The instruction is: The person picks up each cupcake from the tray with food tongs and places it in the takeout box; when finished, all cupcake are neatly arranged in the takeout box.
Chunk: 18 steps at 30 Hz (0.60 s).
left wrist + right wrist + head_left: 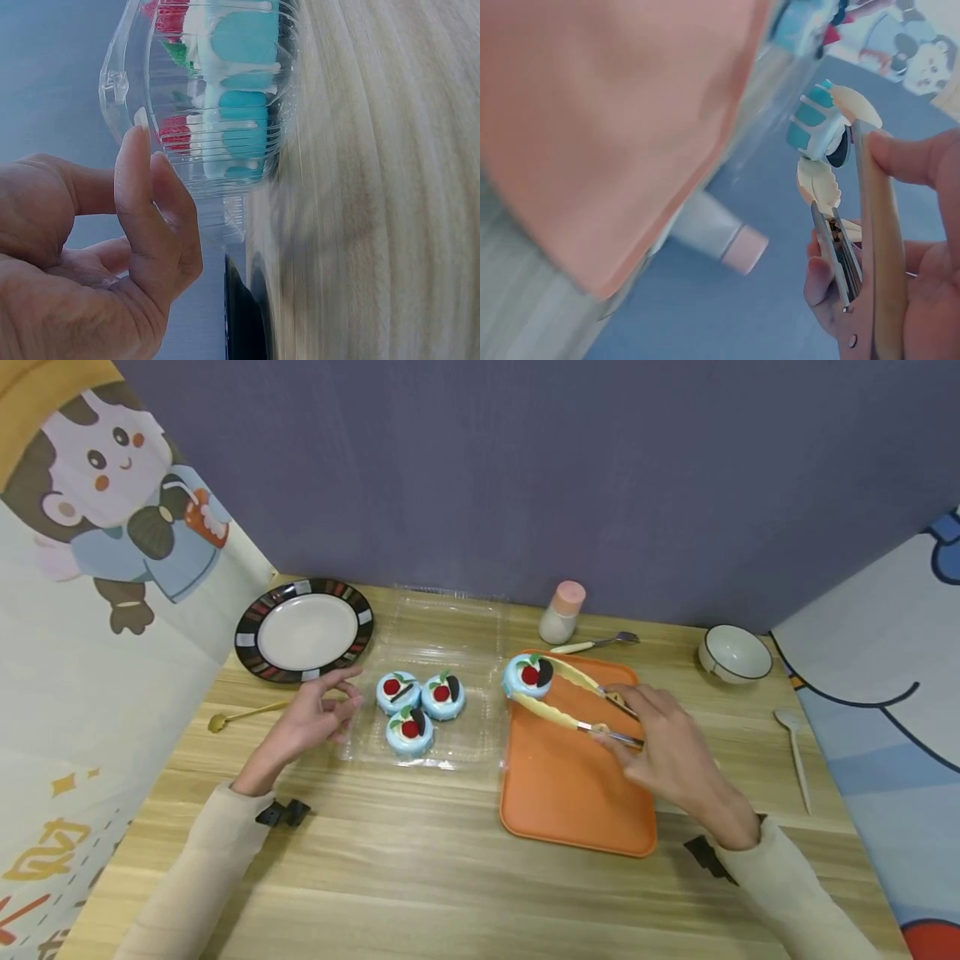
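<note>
My right hand point(671, 756) grips cream-tipped metal tongs point(550, 712). Between the tong tips is a small blue cake point(516, 679) topped with a red berry, green leaf and dark cookie; the right wrist view shows the tips at its sides. It overlaps the left edge of an orange tray point(573, 802). Three similar cakes point(410, 739) sit grouped in the left part of a clear plastic container point(476, 739), its lid folded back. My left hand point(303, 722) is at the container's left side, fingers loosely bent; in the left wrist view a fingertip is right at the rim.
A dark-rimmed plate point(307, 631) stands back left, with a gold spoon point(251, 715) in front. Behind the tray are a pink-capped shaker point(562, 614) and a fork point(592, 644). A white bowl point(735, 656) and a pale spoon point(797, 760) lie right. A wall point(525, 485) borders the back.
</note>
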Motion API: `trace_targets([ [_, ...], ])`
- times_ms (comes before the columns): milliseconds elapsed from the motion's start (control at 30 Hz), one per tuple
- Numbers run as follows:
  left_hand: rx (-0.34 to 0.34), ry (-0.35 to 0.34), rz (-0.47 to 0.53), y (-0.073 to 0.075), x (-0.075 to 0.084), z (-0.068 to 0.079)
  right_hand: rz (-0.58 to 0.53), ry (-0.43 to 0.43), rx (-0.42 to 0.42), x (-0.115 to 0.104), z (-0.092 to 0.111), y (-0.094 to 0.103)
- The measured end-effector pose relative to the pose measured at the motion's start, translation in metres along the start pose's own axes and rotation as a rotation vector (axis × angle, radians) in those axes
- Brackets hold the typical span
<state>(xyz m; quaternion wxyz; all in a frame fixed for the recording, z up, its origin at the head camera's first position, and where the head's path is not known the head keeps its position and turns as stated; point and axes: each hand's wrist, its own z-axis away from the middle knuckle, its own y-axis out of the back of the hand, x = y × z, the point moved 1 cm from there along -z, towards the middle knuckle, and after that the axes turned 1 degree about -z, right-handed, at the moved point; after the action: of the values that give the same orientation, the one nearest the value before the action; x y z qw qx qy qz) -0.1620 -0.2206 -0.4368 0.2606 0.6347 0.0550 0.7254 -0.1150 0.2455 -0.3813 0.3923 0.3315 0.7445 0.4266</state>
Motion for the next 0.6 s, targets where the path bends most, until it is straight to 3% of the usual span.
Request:
trace_targets([
  [333, -0.004, 0.003, 0.022, -0.001, -0.001, 0.0, -0.001, 0.125, -0.161, -0.053, -0.011, -0.006],
  [600, -0.002, 0.002, 0.028, -0.001, 0.0, 0.0, 0.07, 0.216, -0.262, -0.066, -0.025, -0.012],
])
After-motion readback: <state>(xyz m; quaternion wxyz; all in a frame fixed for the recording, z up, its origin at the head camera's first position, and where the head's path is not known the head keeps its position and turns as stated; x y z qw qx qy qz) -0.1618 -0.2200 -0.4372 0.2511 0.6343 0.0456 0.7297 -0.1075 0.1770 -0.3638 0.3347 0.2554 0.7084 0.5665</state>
